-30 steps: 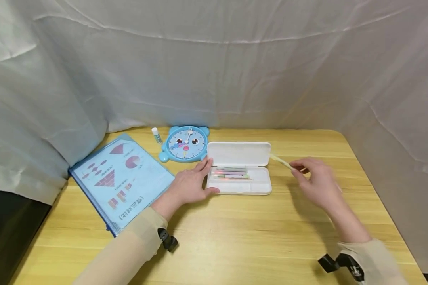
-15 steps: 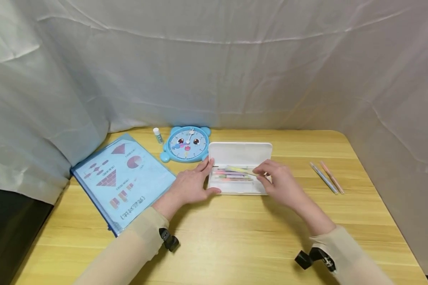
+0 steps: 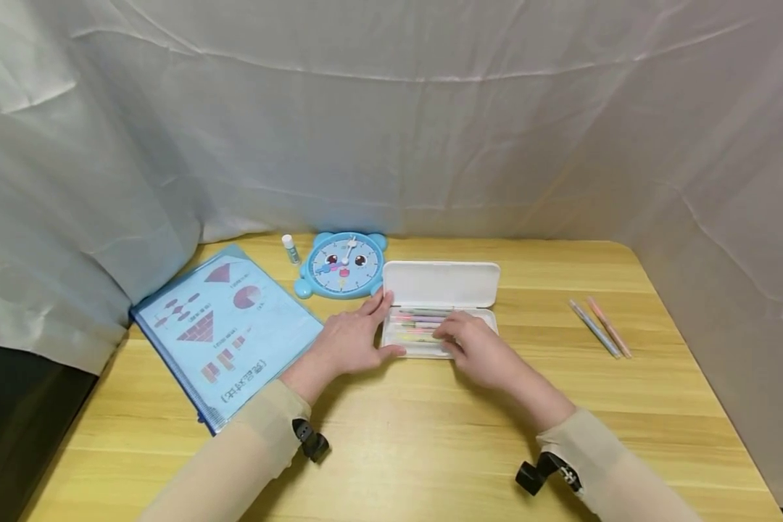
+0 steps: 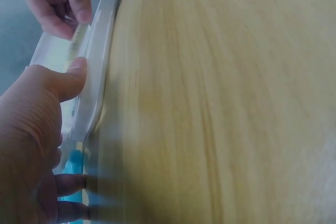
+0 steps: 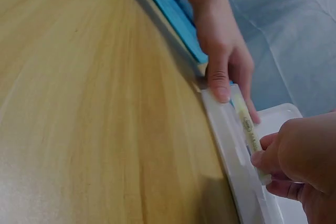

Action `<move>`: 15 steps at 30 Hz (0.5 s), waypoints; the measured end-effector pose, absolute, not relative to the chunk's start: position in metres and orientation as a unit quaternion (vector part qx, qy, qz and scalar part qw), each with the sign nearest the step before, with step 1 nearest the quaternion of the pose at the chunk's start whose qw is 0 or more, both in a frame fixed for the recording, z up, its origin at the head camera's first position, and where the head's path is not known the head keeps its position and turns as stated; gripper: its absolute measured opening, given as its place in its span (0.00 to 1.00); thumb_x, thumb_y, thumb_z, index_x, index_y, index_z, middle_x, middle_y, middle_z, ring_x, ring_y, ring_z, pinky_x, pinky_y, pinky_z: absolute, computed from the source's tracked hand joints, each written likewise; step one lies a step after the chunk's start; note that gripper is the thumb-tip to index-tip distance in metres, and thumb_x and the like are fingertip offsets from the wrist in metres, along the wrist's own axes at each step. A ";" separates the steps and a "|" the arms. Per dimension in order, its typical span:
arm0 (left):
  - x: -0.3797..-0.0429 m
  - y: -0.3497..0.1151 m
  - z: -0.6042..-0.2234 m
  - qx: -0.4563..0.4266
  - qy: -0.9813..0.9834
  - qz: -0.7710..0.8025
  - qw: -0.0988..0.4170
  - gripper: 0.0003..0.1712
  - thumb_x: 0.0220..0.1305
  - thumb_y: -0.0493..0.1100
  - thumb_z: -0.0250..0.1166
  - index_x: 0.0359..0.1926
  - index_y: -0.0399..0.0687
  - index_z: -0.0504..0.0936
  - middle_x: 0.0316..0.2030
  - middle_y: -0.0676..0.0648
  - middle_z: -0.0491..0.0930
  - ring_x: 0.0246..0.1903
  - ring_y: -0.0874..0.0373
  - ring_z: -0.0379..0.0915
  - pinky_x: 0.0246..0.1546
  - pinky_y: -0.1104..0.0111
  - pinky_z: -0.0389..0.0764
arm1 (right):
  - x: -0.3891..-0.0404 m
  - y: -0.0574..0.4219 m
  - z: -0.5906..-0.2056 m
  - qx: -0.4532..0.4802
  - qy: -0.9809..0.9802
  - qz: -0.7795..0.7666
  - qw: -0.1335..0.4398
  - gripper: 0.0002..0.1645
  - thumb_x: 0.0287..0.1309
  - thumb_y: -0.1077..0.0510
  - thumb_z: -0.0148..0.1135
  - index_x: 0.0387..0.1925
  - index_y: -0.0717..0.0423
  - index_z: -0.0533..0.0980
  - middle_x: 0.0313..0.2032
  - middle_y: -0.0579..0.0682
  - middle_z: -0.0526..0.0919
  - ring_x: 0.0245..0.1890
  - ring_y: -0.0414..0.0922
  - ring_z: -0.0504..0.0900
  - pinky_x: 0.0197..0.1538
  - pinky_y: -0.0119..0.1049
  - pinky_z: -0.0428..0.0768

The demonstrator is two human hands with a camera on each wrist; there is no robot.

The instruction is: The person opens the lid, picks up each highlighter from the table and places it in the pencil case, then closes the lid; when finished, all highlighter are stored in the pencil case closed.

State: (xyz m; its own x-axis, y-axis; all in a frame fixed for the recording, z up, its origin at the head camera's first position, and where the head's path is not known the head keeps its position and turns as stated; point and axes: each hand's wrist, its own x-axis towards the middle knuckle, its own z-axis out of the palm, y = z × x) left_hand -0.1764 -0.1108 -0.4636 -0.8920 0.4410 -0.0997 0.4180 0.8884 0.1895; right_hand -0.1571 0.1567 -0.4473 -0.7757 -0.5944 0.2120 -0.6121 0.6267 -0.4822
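A white pencil case (image 3: 440, 284) lies with its lid raised, several slim coloured pens (image 3: 424, 319) lying lengthwise in its tray. My left hand (image 3: 349, 339) grips the case's left end, thumb at the front rim and fingers toward the back. Over the tray, my right hand (image 3: 479, 351) pinches a pale yellow pen (image 5: 247, 121) near one end. In the right wrist view this pen runs along the front wall of the case, its far end close to the left thumb. The right hand hides the right part of the tray in the head view.
Two pens, one grey-blue (image 3: 594, 328) and one pinkish orange (image 3: 609, 328), lie to the right. Behind the left hand are a blue toy clock (image 3: 344, 265) and a glue stick (image 3: 290, 249). A blue zip folder (image 3: 280, 319) lies left, and a grey curtain (image 3: 431, 145) hangs behind.
My right hand has carried the yellow pen leftward from beside the case into its tray, then lowered it toward the front. The left hand stays on the case.
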 end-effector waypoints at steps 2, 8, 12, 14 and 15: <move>-0.176 -0.111 -0.463 0.222 0.969 0.082 0.071 0.63 0.64 0.84 0.53 0.86 0.57 0.45 0.83 0.47 0.48 0.35 0.46 0.81 0.28 0.59 0.76 | -0.157 0.155 -0.450 0.342 -0.901 0.267 0.011 0.11 0.61 0.73 0.69 0.44 0.64 0.87 0.42 0.52 0.86 0.46 0.50 0.84 0.53 0.46 0.83; -0.176 -0.110 -0.461 0.223 0.969 0.079 0.069 0.62 0.64 0.84 0.53 0.86 0.57 0.46 0.83 0.48 0.48 0.35 0.46 0.81 0.28 0.60 0.76 | -0.158 0.153 -0.451 0.351 -0.900 0.259 0.002 0.10 0.63 0.73 0.67 0.43 0.62 0.88 0.40 0.50 0.86 0.45 0.49 0.85 0.53 0.45 0.83; -0.175 -0.110 -0.462 0.223 0.969 0.083 0.072 0.62 0.64 0.84 0.53 0.86 0.57 0.46 0.83 0.47 0.48 0.34 0.46 0.80 0.28 0.60 0.75 | -0.159 0.153 -0.449 0.354 -0.899 0.255 -0.014 0.11 0.65 0.73 0.66 0.44 0.61 0.88 0.41 0.51 0.86 0.47 0.49 0.85 0.53 0.46 0.83; -0.175 -0.111 -0.462 0.223 0.968 0.085 0.073 0.63 0.64 0.84 0.53 0.86 0.56 0.46 0.83 0.47 0.49 0.33 0.46 0.79 0.28 0.60 0.74 | -0.159 0.153 -0.449 0.358 -0.899 0.252 -0.019 0.11 0.65 0.73 0.66 0.44 0.62 0.88 0.42 0.51 0.87 0.47 0.50 0.85 0.53 0.46 0.83; -0.175 -0.111 -0.463 0.221 0.969 0.086 0.073 0.63 0.64 0.84 0.54 0.86 0.56 0.46 0.83 0.47 0.49 0.32 0.47 0.79 0.27 0.60 0.74 | -0.159 0.153 -0.448 0.359 -0.898 0.253 -0.022 0.11 0.65 0.73 0.65 0.44 0.62 0.88 0.43 0.52 0.87 0.48 0.50 0.85 0.54 0.46 0.83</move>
